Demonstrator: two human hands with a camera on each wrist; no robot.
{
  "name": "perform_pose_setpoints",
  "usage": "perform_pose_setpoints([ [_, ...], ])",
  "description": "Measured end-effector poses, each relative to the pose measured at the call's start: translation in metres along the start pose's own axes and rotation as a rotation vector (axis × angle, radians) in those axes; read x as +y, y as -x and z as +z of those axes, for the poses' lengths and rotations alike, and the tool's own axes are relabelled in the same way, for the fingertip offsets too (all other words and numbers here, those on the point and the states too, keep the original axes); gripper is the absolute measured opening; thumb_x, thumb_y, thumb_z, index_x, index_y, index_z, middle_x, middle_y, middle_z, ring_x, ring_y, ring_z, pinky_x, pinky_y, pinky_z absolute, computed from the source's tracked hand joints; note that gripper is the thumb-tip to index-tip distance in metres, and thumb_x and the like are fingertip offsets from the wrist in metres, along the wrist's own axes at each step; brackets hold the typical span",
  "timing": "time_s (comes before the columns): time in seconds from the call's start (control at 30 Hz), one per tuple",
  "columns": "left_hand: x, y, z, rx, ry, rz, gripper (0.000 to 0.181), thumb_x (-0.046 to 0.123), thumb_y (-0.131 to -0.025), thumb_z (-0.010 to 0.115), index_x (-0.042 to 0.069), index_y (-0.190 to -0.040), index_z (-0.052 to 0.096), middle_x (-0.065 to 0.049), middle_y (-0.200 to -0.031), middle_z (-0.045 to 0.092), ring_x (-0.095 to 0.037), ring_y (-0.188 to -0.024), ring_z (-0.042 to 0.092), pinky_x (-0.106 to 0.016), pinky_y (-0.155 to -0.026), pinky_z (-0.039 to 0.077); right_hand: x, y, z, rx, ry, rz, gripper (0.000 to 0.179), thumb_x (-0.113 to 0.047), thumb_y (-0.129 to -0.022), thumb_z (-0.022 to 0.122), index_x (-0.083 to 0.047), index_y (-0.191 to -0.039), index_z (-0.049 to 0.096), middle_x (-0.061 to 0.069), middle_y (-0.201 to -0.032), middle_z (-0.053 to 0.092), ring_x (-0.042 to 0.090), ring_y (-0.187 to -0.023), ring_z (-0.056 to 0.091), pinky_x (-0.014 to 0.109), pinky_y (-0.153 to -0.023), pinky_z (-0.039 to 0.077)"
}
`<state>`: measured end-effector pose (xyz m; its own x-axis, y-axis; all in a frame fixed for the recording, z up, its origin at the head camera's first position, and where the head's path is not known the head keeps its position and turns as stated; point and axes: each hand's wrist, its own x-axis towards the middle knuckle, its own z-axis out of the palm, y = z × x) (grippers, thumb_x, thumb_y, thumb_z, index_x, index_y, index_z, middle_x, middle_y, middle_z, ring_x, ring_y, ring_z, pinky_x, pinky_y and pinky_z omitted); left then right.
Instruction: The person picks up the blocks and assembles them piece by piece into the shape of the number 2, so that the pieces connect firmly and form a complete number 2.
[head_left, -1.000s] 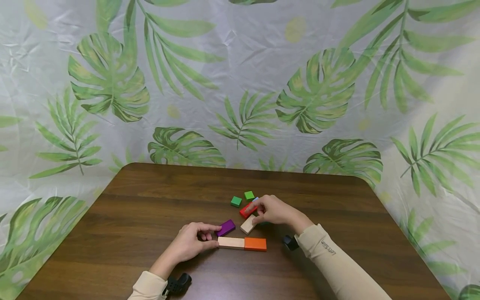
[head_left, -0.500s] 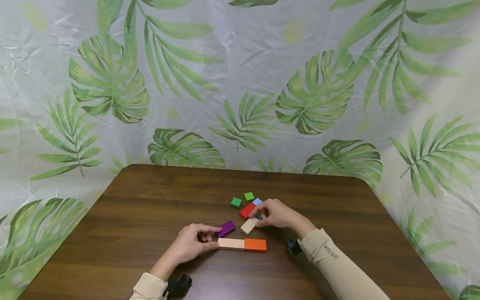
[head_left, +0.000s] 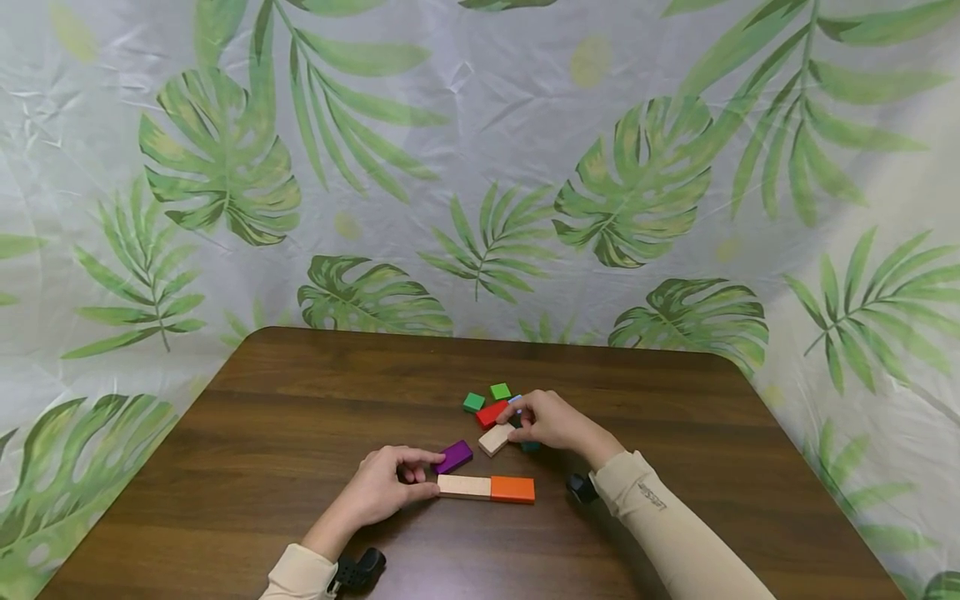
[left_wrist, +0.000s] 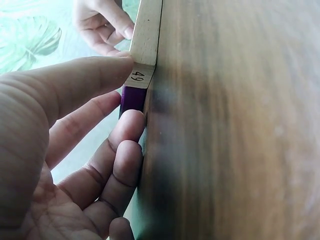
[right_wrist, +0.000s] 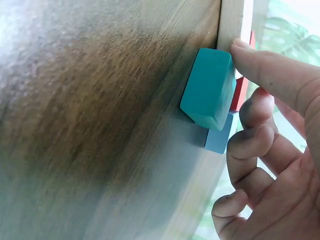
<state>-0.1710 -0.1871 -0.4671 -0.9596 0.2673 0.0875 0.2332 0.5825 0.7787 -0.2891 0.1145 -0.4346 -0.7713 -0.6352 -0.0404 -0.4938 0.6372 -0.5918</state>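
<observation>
In the head view, my left hand [head_left: 382, 487] has its thumb at the left end of a long pale wooden block [head_left: 463, 486]; its index fingertip touches a purple block [head_left: 453, 456]. The left wrist view shows "49" printed on the wooden block's end. An orange block [head_left: 512, 490] continues the row on the right. Farther back, my right hand [head_left: 553, 419] pinches one end of a smaller pale wooden block [head_left: 494, 441] between thumb and index finger. A red block [head_left: 492, 414] lies against that index fingertip. The teal block [right_wrist: 207, 87] sits beside the right thumb.
Behind the red block lie a dark green block [head_left: 473, 402] and a light green block [head_left: 500, 391]. A blue block [right_wrist: 218, 135] is partly hidden by the right hand. The brown wooden table [head_left: 300, 400] ends at a leaf-patterned curtain [head_left: 480, 167].
The smaller pale block has shifted slightly away from me and turned. The red block has also turned, and my right index finger has moved off its top. My left hand stays in place.
</observation>
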Motion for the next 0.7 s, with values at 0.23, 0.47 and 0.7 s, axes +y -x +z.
perform_pose_setpoints([
  [0.23, -0.001, 0.0, 0.0, 0.006, 0.013, 0.012, 0.033, 0.022, -0.087, 0.091, 0.018, -0.119, 0.084, 0.009, -0.081, 0.067, -0.002, -0.074, 0.055, -0.022, -0.067, 0.043, -0.001, -0.009, 0.002, 0.035, 0.037, 0.03, 0.019, -0.017, -0.097, 0.081, -0.014, -0.115, 0.082, -0.005, -0.063, 0.046, 0.008, -0.057, 0.039, 0.021, -0.06, 0.036],
  [0.47, 0.0, -0.001, 0.001, -0.004, 0.013, -0.005, 0.032, 0.022, -0.087, 0.09, 0.019, -0.119, 0.084, 0.01, -0.081, 0.066, -0.002, -0.074, 0.056, -0.022, -0.068, 0.043, -0.003, -0.014, 0.003, 0.045, 0.049, 0.05, 0.018, -0.018, -0.097, 0.082, -0.015, -0.114, 0.081, -0.006, -0.064, 0.045, 0.009, -0.058, 0.038, 0.022, -0.061, 0.035],
  [0.7, -0.001, -0.002, 0.001, -0.007, 0.0, -0.005, 0.032, 0.021, -0.087, 0.09, 0.019, -0.119, 0.084, 0.01, -0.081, 0.066, -0.003, -0.074, 0.056, -0.022, -0.068, 0.043, -0.005, -0.016, 0.004, 0.05, 0.067, 0.048, 0.016, -0.018, -0.096, 0.082, -0.014, -0.111, 0.081, -0.006, -0.066, 0.047, 0.008, -0.059, 0.04, 0.022, -0.063, 0.036],
])
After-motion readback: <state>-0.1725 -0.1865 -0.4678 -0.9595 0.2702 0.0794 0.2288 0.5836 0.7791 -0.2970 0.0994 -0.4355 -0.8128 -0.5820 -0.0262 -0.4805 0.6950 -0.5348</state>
